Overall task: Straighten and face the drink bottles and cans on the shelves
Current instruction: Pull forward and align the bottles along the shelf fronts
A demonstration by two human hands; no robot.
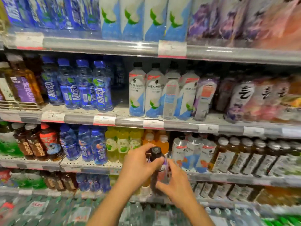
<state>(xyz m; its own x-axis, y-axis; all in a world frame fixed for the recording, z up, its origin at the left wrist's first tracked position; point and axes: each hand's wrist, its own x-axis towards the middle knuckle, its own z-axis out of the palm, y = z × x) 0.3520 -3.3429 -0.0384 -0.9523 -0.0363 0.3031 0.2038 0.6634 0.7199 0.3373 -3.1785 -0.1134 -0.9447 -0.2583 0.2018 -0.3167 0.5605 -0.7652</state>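
Shelves (101,46) of drinks fill the whole frame, running in tiers from top to bottom, each with a grey front rail and white price tags (172,48). Along the top sit tall white-and-blue cartons (132,18) in the centre, with blue bottles at upper left and purple and pink packs at upper right, blurred. On the middle tier, blue bottles (84,85) stand left of centre and white-labelled bottles (153,90) centre. Lower down I see yellow bottles (123,144), orange ones behind, and brown tea bottles (236,157) to the right. At lower centre, in front of the shelves, I hold a dark-capped bottle (158,162) in both hands: my left hand (138,167) curls around its neck and my right hand (175,181) grips its body.
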